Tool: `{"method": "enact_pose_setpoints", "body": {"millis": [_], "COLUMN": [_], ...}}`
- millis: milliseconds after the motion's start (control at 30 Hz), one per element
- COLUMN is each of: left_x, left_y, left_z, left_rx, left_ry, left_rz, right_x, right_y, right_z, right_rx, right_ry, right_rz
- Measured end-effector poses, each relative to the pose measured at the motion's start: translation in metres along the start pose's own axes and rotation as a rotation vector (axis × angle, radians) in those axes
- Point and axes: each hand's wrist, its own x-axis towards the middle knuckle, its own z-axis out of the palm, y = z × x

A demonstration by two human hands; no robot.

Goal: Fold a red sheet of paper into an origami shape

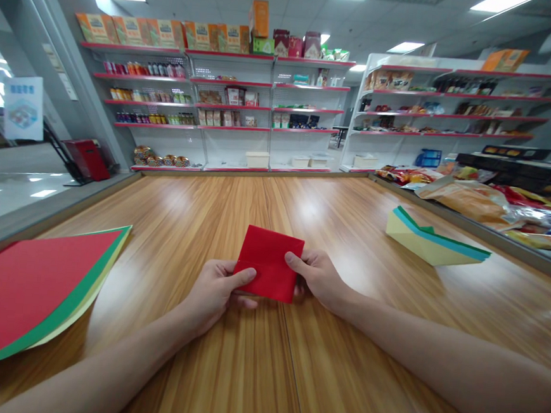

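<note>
A folded piece of red paper (271, 260), roughly square with a crease across it, is held up just above the wooden table (172, 364). My left hand (218, 291) pinches its lower left edge, thumb on the front face and fingers behind. At the right edge, my right hand (320, 275) grips it the same way, its thumb on the face. The fingers behind the paper are partly hidden. To the right stands a folded paper boat (428, 241) in pale yellow, blue and green, apart from both hands.
A stack of coloured paper sheets (40, 283), red on top with green and pale yellow beneath, lies at the left. Packaged snacks (467, 199) and black boxes are beyond the table's right edge. Stocked shelves (226, 104) stand behind the far edge.
</note>
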Motion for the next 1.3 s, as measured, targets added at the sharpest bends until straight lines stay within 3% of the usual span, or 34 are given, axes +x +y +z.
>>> {"method": "enact_pose_setpoints", "body": {"millis": [233,367,633,1167,1300], "left_x": [-0.0008,-0.0015,0.0002,0.0026,0.0009], "left_y": [-0.0016,-0.0003,-0.0014,0.0031,0.0054], "left_z": [-0.0015,0.0000,-0.0011,0.0000,-0.0002], "left_rx": [-0.023,-0.011,-0.070,-0.144,-0.091], "left_ry": [-0.003,-0.005,0.078,0.132,0.045], "left_rz": [0.038,0.034,0.061,0.039,-0.081], "right_x": [-0.0022,-0.0018,-0.0003,0.0001,0.0026], "right_y": [-0.0029,-0.0005,-0.0049,-0.0059,-0.0026], "right_z": [-0.0010,-0.0028,-0.0016,0.0015,-0.0003], "right_rx": [-0.103,-0.122,-0.117,-0.078,0.020], "right_ry": [-0.159,-0.170,-0.290,-0.233,-0.043], "right_rz": [0.001,0.000,0.035,0.134,0.086]}}
